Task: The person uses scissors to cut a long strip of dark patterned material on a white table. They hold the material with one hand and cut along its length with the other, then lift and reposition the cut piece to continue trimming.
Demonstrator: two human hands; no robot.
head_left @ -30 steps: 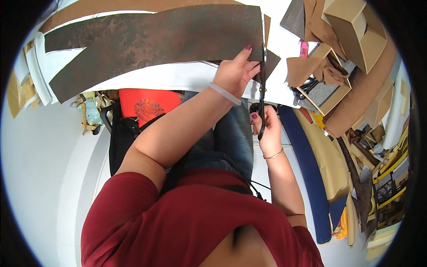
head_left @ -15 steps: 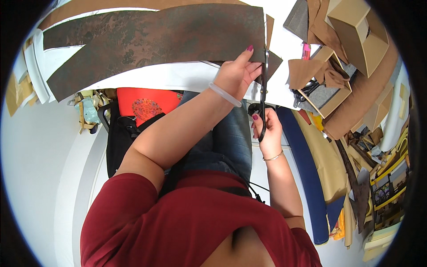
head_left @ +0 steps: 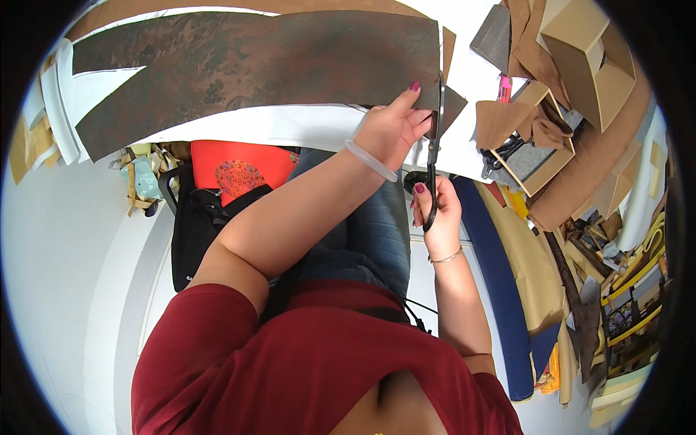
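Note:
A long dark brown sheet [head_left: 290, 61], mottled with green and resembling leather or patterned fabric, stretches across the white table. My left hand [head_left: 391, 130] grips its near edge close to the right end. The thumb rests on top, and the fingers curl at the edge. In my right hand [head_left: 442, 210] is a pair of scissors [head_left: 433, 156] with black handles, its long blades pointing away from me along the sheet's right end. The blades meet the sheet just right of my left fingers. A dark pointed piece [head_left: 454, 106] sticks out to the right of the blades.
Right of the scissors are an open tan box [head_left: 533, 181] with brown scraps, a pink object [head_left: 504, 88] and larger tan box parts [head_left: 576, 36]. Fabric rolls [head_left: 482, 275] stand at lower right. A red bag [head_left: 239, 170] and black bag [head_left: 196, 239] sit below the table edge.
The sheet's right end, the scissors and my left hand appear slightly farther right and lower in view. Both hands keep their holds.

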